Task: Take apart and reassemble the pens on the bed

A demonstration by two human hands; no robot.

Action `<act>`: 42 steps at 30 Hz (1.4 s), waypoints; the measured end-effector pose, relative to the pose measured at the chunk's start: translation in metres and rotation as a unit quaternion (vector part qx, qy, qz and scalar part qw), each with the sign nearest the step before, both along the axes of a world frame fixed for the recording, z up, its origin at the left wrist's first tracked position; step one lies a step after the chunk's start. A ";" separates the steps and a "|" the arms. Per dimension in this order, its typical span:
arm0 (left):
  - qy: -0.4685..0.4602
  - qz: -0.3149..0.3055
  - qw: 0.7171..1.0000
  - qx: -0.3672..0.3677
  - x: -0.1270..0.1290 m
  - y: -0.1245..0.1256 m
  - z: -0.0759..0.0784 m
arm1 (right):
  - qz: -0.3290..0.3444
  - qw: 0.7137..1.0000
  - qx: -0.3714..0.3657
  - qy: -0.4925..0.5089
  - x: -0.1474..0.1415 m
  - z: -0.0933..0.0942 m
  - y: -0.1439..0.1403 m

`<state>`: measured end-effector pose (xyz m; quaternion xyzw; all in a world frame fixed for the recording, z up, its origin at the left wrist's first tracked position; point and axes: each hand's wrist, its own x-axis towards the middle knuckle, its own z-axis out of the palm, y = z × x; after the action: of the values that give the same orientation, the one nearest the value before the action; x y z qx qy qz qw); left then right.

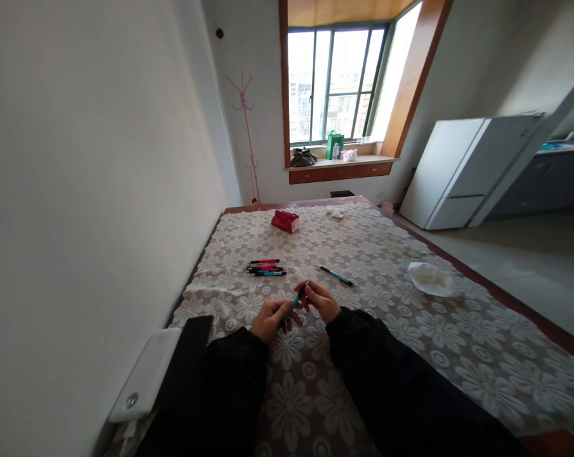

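Note:
My left hand (270, 318) is closed around the barrel of a teal pen (293, 306) with a dark end, held at a slant above the tablecloth (288, 400). The fingers of my right hand (319, 299) pinch the pen's dark upper end; whether a separate part sits between them is too small to tell. Just beyond the hands, a second teal pen (337, 275) with a black end lies alone on the cloth. Farther left is a small pile of red, black and teal pens (266, 269).
A red tissue pack (285, 221) lies toward the table's far end. At the right is a crumpled white plastic bag (432, 279). A white power bank (146, 374) and a dark flat object (196, 336) rest by the left wall. A fridge (458, 168) stands beyond.

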<state>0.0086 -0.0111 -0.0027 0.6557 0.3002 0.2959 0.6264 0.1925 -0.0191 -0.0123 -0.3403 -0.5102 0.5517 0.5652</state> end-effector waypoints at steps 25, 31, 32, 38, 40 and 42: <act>0.017 0.154 0.986 0.057 0.003 0.007 -0.009 | -0.111 0.992 0.052 -0.029 0.001 0.010 -0.003; 0.005 0.145 0.988 0.057 0.003 0.010 -0.013 | -0.070 0.996 0.035 -0.037 -0.002 0.002 0.001; 0.008 0.141 0.988 0.062 0.003 0.009 -0.013 | -0.063 0.996 0.037 -0.057 -0.004 0.000 0.001; 0.044 0.111 0.985 0.123 0.004 0.006 -0.010 | -0.056 0.988 0.091 -0.111 -0.002 -0.002 0.002; 0.056 0.122 0.982 0.136 0.004 0.004 -0.008 | -0.110 0.978 0.096 -0.149 0.012 0.002 0.007; 0.070 0.128 0.979 0.144 0.005 0.004 -0.008 | -0.213 0.933 0.091 -0.276 0.032 0.005 0.012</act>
<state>0.0136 -0.0076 -0.0105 0.7142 0.3788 0.3678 0.4596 0.2249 -0.0074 -0.0069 -0.5268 -0.6098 0.2537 0.5350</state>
